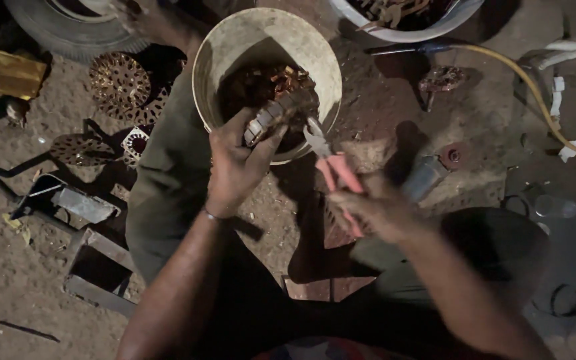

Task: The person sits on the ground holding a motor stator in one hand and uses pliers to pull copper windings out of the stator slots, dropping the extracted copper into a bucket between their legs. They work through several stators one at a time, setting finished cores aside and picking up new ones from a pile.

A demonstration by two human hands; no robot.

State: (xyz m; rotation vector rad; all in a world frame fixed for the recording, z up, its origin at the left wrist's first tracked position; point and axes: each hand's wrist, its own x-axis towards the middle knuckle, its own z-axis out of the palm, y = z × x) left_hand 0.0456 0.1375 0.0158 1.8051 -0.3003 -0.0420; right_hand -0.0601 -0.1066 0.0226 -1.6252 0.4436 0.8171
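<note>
Over a pale bucket standing on the dirt floor, the left hand is gripping a grey, wound metal part, with its fingers closed around the lower end. That part is hanging just above the bucket's mouth, over a heap of coppery scraps lying inside. The right hand is closing around the pink handles of a pair of pliers, and the metal tip is touching the right side of the part (the hand itself is blurred, so its finger positions are hard to make out). Between the knees, a brick is lying on the floor. To the left, perforated golden discs are resting near a tyre, and a metal frame is sitting lower left. At the top right, a second bucket is holding more scraps, while a yellow hose is curving past it.
</note>
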